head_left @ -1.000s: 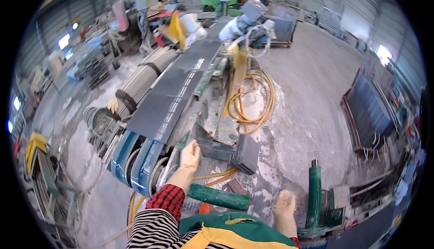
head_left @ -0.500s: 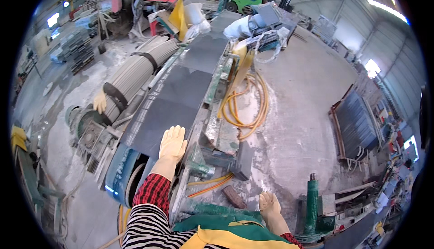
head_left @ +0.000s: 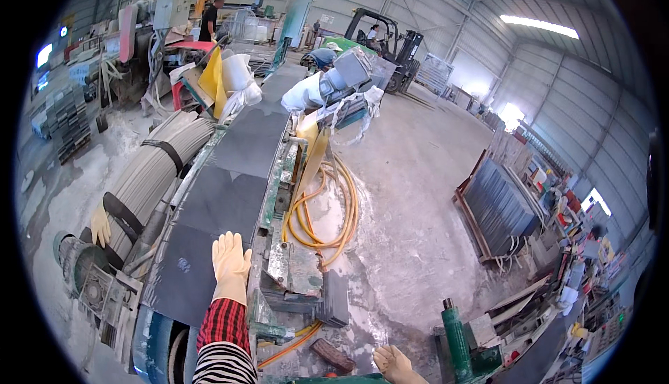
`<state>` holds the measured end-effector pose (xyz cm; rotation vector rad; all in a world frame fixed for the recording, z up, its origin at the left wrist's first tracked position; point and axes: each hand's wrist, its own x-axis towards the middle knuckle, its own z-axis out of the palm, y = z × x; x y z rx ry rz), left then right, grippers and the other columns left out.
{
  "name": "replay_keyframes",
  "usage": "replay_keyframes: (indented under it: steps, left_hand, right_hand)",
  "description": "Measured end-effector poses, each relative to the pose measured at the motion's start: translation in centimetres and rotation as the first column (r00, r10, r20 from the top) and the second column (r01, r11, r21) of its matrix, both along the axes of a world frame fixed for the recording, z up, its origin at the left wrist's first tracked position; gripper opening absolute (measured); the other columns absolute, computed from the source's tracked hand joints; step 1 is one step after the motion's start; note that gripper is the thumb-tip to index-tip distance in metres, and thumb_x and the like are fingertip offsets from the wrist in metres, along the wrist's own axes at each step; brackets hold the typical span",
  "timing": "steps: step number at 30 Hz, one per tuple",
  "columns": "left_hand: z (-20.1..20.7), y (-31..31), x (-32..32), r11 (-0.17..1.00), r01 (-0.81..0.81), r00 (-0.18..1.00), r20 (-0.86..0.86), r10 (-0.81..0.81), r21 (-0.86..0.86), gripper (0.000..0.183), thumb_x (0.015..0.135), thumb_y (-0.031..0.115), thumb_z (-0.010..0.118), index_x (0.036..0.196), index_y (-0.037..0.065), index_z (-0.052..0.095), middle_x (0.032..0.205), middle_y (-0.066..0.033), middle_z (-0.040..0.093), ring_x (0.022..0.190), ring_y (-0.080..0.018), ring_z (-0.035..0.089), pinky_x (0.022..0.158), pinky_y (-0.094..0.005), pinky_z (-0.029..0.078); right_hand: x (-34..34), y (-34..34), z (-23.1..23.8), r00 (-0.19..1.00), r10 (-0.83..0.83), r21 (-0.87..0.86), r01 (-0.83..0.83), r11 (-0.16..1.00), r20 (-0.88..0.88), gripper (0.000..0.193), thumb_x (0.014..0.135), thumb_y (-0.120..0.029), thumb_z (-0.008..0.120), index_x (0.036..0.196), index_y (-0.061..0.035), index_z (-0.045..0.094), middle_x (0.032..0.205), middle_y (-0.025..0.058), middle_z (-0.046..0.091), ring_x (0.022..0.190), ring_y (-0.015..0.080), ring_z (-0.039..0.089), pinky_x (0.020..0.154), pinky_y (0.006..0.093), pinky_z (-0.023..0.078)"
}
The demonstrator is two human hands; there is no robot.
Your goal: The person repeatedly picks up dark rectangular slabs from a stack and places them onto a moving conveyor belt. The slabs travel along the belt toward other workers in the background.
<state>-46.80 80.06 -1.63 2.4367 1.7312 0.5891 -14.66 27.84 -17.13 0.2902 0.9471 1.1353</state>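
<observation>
My left hand, in a cream glove, lies flat over the right edge of the nearest dark slab, its fingers stretched forward and holding nothing. That slab is the closest of several dark, flat slabs lying end to end on a conveyor. A small pale mark shows on it, left of my fingers. My right hand, also gloved, hangs low at the bottom edge, away from the conveyor. Its fingers are loosely extended with nothing visible in them. The nearest thing to it is a brownish block on the floor.
Left of the conveyor lies a ribbed grey bundle with black straps, a cream glove draped on it. A yellow hose coils at right. A green post, a slab rack and a forklift stand farther right; people are behind.
My view has tilted up and swung right. My left hand now reaches farther along the nearest slab's right edge. The right hand sits lower in the picture. A bent-over person now shows near the forklift.
</observation>
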Motion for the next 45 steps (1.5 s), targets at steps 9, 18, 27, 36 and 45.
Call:
replay_keyframes:
  steps: [9,18,27,36,45]
  left_hand:
    - [1.2,-10.2,-7.9,0.986,0.164,0.985,-0.056,-0.162,0.043,0.057,0.093,0.036,0.06,0.14,0.006,0.049,0.149,-0.0175,0.046,0.141,-0.0355,0.039,0.12,-0.0481,0.026]
    - [-0.7,-14.4,-16.8,0.983,-0.169,0.985,-0.009,0.17,0.069,0.049,0.092,0.024,0.061,0.135,0.003,0.054,0.142,-0.0194,0.052,0.132,-0.0385,0.046,0.114,-0.0501,0.031]
    - [-2.3,-15.9,-14.7,0.923,-0.335,0.941,0.022,0.337,0.191,0.043,0.096,0.02,0.055,0.134,0.001,0.055,0.145,-0.0225,0.051,0.137,-0.0407,0.043,0.118,-0.0518,0.025]
    - [-0.9,-16.9,-14.4,0.919,-0.351,0.936,0.052,0.348,0.181,0.044,0.092,0.016,0.061,0.134,0.004,0.056,0.143,-0.0195,0.053,0.135,-0.0391,0.044,0.117,-0.0507,0.028]
    - [-1.8,-17.3,-15.5,0.907,-0.367,0.928,0.021,0.371,0.208,0.043,0.094,0.02,0.058,0.135,0.005,0.055,0.143,-0.0184,0.052,0.135,-0.0379,0.044,0.117,-0.0518,0.029]
  right_hand:
    - [-1.8,5.8,2.3,0.02,0.872,-0.841,-0.254,0.477,0.489,0.043,0.106,-0.026,0.046,0.14,0.0014,0.043,0.136,0.0227,0.057,0.115,0.0351,0.062,0.094,0.0424,0.055]
    - [-1.3,4.5,-0.2,0.205,0.766,-0.628,-0.466,0.624,0.609,0.031,0.105,-0.019,0.051,0.129,0.0016,0.049,0.133,0.025,0.058,0.12,0.041,0.058,0.101,0.0462,0.051]
    - [-1.2,5.0,0.8,0.109,0.865,-0.764,-0.425,0.486,0.49,0.027,0.103,-0.014,0.051,0.119,0.0072,0.054,0.111,0.0205,0.064,0.089,0.0296,0.062,0.079,0.0362,0.054]
    - [1.2,5.3,2.2,0.293,0.786,-0.608,-0.507,0.611,0.545,0.01,0.1,-0.002,0.048,0.092,0.0021,0.051,0.072,0.0075,0.046,0.054,0.0141,0.03,0.049,0.0298,0.031]
    - [0.3,5.7,2.2,-0.502,0.785,-0.923,-0.31,0.229,0.363,0.039,0.104,-0.02,0.044,0.13,0.0079,0.052,0.13,0.0144,0.063,0.115,0.0188,0.063,0.096,0.0247,0.05]
